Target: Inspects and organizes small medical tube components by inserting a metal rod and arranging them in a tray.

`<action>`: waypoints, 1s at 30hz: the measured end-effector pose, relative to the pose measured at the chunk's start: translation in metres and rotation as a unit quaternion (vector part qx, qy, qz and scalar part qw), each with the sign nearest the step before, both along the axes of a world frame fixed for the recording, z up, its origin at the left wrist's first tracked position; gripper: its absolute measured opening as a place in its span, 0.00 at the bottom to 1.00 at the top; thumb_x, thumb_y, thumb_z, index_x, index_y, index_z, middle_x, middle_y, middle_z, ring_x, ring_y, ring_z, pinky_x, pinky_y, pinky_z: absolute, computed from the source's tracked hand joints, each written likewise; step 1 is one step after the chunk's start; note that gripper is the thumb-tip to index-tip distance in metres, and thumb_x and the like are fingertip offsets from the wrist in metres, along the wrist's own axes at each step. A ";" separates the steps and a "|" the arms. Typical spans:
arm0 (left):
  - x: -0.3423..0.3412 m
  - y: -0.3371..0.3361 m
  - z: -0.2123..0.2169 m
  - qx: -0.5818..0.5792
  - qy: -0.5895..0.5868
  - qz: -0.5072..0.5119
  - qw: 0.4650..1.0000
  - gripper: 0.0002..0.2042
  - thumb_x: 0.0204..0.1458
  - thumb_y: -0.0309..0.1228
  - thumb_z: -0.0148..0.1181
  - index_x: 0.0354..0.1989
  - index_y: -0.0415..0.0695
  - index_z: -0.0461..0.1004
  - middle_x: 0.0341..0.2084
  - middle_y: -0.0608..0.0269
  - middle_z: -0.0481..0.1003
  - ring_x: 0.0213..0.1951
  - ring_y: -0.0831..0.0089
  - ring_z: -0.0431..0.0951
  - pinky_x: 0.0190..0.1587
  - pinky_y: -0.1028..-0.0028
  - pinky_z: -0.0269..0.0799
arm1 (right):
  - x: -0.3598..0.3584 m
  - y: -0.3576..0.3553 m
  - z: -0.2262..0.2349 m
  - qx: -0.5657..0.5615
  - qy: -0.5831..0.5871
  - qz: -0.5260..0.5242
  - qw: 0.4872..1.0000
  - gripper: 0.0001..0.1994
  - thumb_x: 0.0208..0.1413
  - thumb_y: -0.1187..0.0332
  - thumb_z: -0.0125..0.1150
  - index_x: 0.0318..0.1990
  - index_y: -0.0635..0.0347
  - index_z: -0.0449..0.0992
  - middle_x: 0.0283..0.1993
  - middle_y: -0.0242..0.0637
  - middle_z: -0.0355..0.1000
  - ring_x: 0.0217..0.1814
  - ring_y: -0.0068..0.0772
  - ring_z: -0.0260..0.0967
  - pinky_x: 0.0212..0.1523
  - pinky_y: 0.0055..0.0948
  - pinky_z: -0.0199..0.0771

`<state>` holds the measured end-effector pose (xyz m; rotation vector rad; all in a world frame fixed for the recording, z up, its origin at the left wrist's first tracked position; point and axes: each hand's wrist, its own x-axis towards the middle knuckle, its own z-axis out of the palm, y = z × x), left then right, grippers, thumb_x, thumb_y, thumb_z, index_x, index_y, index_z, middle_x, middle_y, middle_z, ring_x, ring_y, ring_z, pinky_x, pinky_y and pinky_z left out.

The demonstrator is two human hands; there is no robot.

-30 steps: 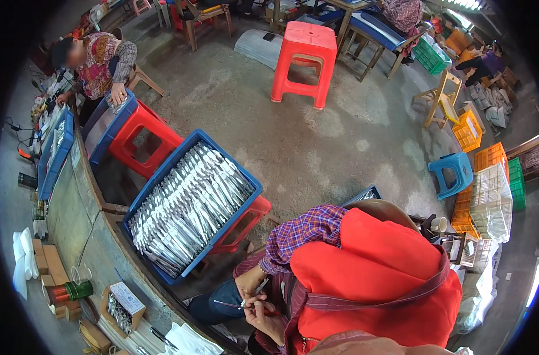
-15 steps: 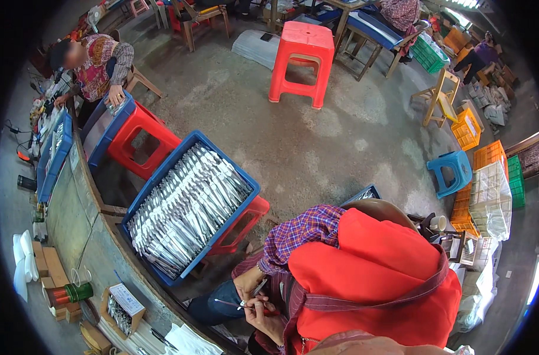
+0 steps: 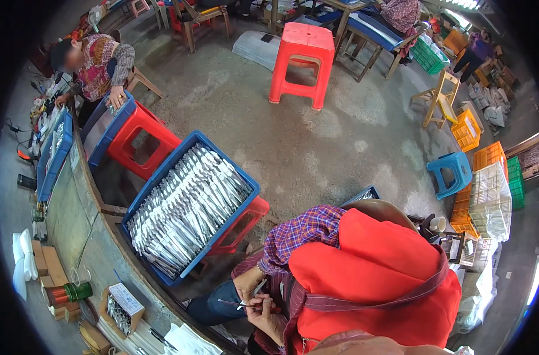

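My right hand [image 3: 245, 283], below a purple checked sleeve, is closed on a slim silver metal piece [image 3: 259, 287]. Just below it, my left hand [image 3: 266, 318] is closed around a thin dark rod [image 3: 229, 303] that points left across my knee. The two hands almost touch, and the rod crosses beside the metal piece; I cannot tell whether they touch. Left of my hands stands a blue bin [image 3: 157, 184] packed with rows of similar slim silver metal pieces [image 3: 189, 204].
A red stool [image 3: 241, 228] supports the bin. On the left, a worktable [image 3: 74, 195] bears a small carton [image 3: 127, 302] of metal parts and white sheets [image 3: 192, 340]. Another person [image 3: 100, 65] sits at its far end. A taller red stool [image 3: 305, 44] stands ahead.
The thin rod has turned a little in my left hand, and its tip has shifted slightly. More of the silver piece shows between my hands. A distant person at upper right has shifted.
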<state>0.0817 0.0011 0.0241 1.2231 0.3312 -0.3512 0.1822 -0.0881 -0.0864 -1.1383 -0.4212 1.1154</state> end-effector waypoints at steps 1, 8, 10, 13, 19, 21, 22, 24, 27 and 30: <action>0.000 -0.001 0.002 0.001 0.003 0.003 1.000 0.09 0.45 0.15 0.59 0.28 0.41 0.66 0.27 0.58 0.73 0.20 0.80 0.69 0.18 0.85 0.62 | -0.003 0.008 -0.016 -0.021 -0.009 -0.003 1.000 0.08 0.45 0.70 0.63 0.28 0.69 0.79 0.21 0.32 0.73 0.19 0.19 0.66 0.19 0.21 0.64; -0.002 -0.001 -0.003 -0.035 -0.004 0.030 0.999 0.09 0.46 0.15 0.58 0.29 0.41 0.65 0.27 0.57 0.72 0.20 0.80 0.68 0.23 0.83 0.63 | 0.005 -0.011 0.020 -0.013 -0.013 0.005 1.000 0.09 0.45 0.69 0.64 0.30 0.69 0.79 0.22 0.34 0.75 0.21 0.21 0.70 0.19 0.21 0.71; -0.002 -0.007 0.002 -0.037 0.002 0.024 0.999 0.09 0.47 0.15 0.58 0.29 0.41 0.65 0.27 0.57 0.71 0.20 0.80 0.68 0.23 0.83 0.63 | 0.000 -0.009 0.007 -0.015 -0.001 -0.014 1.000 0.10 0.45 0.69 0.64 0.32 0.68 0.79 0.24 0.35 0.75 0.21 0.22 0.71 0.20 0.21 0.72; -0.004 -0.004 0.004 -0.029 0.003 0.042 0.999 0.09 0.47 0.15 0.59 0.28 0.41 0.65 0.27 0.58 0.71 0.20 0.80 0.67 0.22 0.84 0.62 | 0.002 -0.004 0.014 -0.038 0.017 0.019 0.999 0.10 0.45 0.68 0.64 0.33 0.67 0.80 0.24 0.34 0.76 0.22 0.22 0.71 0.21 0.21 0.73; -0.004 -0.005 0.012 0.023 0.011 0.070 0.997 0.04 0.48 0.19 0.57 0.30 0.39 0.69 0.24 0.63 0.72 0.20 0.83 0.66 0.20 0.85 0.58 | 0.003 -0.014 0.017 0.081 -0.097 0.006 0.992 0.12 0.46 0.65 0.64 0.33 0.68 0.80 0.25 0.33 0.76 0.26 0.17 0.69 0.27 0.23 0.69; -0.006 0.001 0.015 0.032 0.032 0.061 0.997 0.03 0.49 0.20 0.55 0.32 0.38 0.72 0.22 0.66 0.72 0.19 0.85 0.65 0.20 0.86 0.57 | 0.005 -0.012 0.018 -0.053 -0.061 0.042 0.996 0.12 0.48 0.64 0.64 0.33 0.67 0.80 0.28 0.32 0.76 0.27 0.17 0.69 0.27 0.23 0.69; -0.008 0.004 0.015 0.042 0.041 0.056 0.997 0.04 0.49 0.20 0.55 0.33 0.37 0.73 0.21 0.68 0.71 0.19 0.86 0.65 0.20 0.86 0.56 | 0.007 -0.013 0.027 -0.084 0.016 0.061 0.994 0.12 0.49 0.64 0.63 0.34 0.66 0.80 0.28 0.30 0.76 0.28 0.17 0.69 0.28 0.23 0.69; -0.014 0.006 0.009 0.078 0.011 0.060 0.995 0.03 0.49 0.20 0.54 0.32 0.36 0.71 0.20 0.67 0.71 0.16 0.86 0.62 0.18 0.86 0.54 | 0.006 -0.015 0.020 -0.082 -0.033 0.056 0.994 0.11 0.52 0.65 0.59 0.33 0.64 0.80 0.22 0.32 0.74 0.22 0.20 0.71 0.22 0.21 0.73; -0.032 0.014 0.002 0.078 -0.010 0.083 0.993 0.03 0.49 0.22 0.55 0.32 0.38 0.72 0.21 0.69 0.73 0.17 0.88 0.64 0.18 0.86 0.56 | 0.011 -0.014 0.056 -0.139 0.027 0.116 0.983 0.12 0.56 0.64 0.56 0.36 0.65 0.78 0.24 0.34 0.75 0.20 0.19 0.70 0.20 0.19 0.72; -0.059 0.017 0.003 0.063 0.007 0.158 0.985 0.04 0.49 0.23 0.55 0.34 0.40 0.72 0.23 0.68 0.74 0.18 0.88 0.65 0.19 0.87 0.58 | 0.007 -0.005 0.061 -0.144 0.116 0.158 0.970 0.12 0.57 0.66 0.55 0.40 0.67 0.76 0.26 0.34 0.74 0.19 0.18 0.69 0.20 0.15 0.70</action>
